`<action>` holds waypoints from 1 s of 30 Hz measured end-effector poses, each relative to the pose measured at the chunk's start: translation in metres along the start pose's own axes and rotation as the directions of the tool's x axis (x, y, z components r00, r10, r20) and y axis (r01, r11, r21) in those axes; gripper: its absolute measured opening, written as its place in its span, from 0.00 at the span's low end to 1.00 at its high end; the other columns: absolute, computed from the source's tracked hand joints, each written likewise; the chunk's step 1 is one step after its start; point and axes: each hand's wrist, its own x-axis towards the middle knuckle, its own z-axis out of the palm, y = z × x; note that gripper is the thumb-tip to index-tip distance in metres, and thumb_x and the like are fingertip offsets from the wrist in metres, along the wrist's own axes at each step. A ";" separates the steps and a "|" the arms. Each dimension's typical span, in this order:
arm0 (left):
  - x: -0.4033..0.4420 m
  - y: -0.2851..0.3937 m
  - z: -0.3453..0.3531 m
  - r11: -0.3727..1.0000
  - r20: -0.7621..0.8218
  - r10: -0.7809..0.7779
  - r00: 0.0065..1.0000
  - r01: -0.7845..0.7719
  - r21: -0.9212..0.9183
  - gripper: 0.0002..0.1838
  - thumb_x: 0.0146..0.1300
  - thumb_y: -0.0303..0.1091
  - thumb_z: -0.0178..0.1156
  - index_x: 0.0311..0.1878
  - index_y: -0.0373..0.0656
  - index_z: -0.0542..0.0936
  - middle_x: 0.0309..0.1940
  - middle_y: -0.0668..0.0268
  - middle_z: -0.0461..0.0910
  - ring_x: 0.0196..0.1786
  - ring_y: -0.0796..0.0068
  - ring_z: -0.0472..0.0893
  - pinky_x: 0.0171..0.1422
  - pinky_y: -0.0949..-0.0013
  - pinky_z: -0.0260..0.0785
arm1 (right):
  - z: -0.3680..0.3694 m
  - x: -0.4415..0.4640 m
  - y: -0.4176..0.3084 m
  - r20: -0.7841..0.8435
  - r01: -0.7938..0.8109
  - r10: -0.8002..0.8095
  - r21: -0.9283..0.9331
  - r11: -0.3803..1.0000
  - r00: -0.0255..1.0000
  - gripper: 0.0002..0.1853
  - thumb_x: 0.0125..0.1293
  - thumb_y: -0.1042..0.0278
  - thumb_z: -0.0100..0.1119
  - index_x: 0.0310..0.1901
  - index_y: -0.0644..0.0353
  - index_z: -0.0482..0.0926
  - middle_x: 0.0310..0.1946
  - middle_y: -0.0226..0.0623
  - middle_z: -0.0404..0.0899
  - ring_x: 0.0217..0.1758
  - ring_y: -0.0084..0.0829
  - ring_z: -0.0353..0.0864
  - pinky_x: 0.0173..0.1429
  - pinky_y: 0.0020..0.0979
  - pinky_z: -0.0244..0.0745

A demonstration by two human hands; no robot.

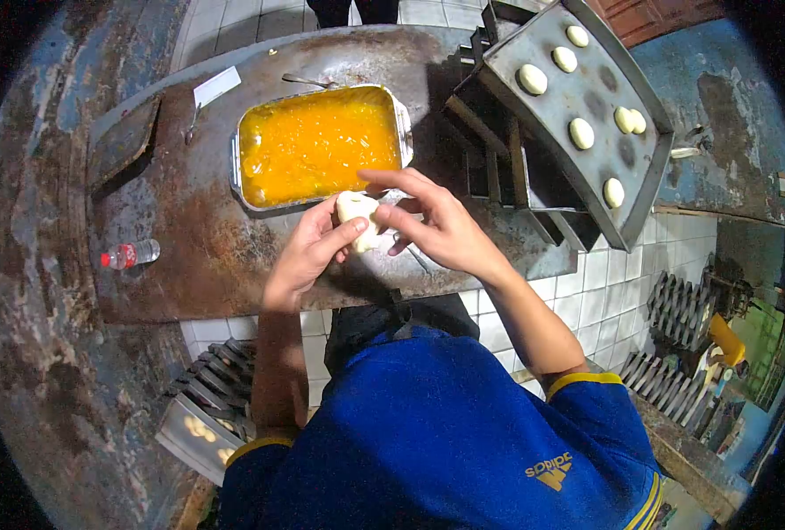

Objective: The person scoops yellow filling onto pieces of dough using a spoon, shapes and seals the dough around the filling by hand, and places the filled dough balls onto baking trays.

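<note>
your left grip is closed around a white dough piece, its thumb pressed along the near side, so the dough sits between your two hands. your right grip is loosely spread beside it, the thumb tip at the dough's right side and the index finger stretched out over the far end. just ahead of both grips stands a rectangular metal pan of glossy orange-yellow filling, its near edge close to your fingers. beyond the pan from your grip lies a spoon, and farther left of that a white card. well to the left of your left grip, a clear plastic bottle with a red cap lies on the stained worktop. ahead and to the right of your right grip, a dark baking tray rests tilted on a metal rack, carrying separate pale dough balls, two of them touching. a thin metal handle pokes out just below your right grip, its other end hidden.
</note>
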 end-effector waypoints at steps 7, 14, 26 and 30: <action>0.004 0.008 0.033 0.960 -0.133 0.153 0.979 -0.180 -0.214 0.23 0.74 0.36 0.61 0.67 0.37 0.77 0.50 0.70 0.83 0.46 0.82 0.80 0.44 0.79 0.71 | -0.004 0.014 -0.041 0.235 0.361 -0.275 -0.552 0.752 0.932 0.37 0.61 0.52 0.80 0.69 0.57 0.79 0.59 0.49 0.78 0.59 0.55 0.82 0.63 0.46 0.81; -0.004 0.018 0.027 0.944 -0.056 0.106 0.993 -0.118 -0.310 0.19 0.75 0.39 0.61 0.64 0.45 0.75 0.40 0.75 0.78 0.31 0.90 0.72 0.31 0.81 0.60 | -0.011 0.014 -0.042 -0.042 0.213 -0.239 -0.325 0.921 0.970 0.12 0.68 0.65 0.72 0.49 0.61 0.91 0.36 0.43 0.86 0.40 0.44 0.90 0.50 0.38 0.85; 0.006 0.013 0.069 0.905 -0.237 0.064 0.969 -0.157 -0.396 0.24 0.74 0.43 0.64 0.66 0.44 0.74 0.43 0.72 0.80 0.34 0.90 0.75 0.28 0.83 0.60 | -0.017 -0.003 -0.038 0.082 0.391 -0.402 -0.465 0.794 0.912 0.36 0.58 0.54 0.84 0.67 0.57 0.84 0.56 0.44 0.81 0.58 0.44 0.84 0.64 0.41 0.82; 0.007 0.015 0.059 0.868 -0.122 0.049 0.991 -0.102 -0.486 0.23 0.78 0.43 0.58 0.70 0.46 0.71 0.41 0.71 0.78 0.30 0.89 0.73 0.24 0.84 0.57 | -0.023 -0.007 -0.029 -0.029 0.320 -0.344 -0.299 0.899 0.938 0.24 0.65 0.62 0.79 0.62 0.57 0.89 0.45 0.40 0.84 0.53 0.37 0.86 0.61 0.39 0.83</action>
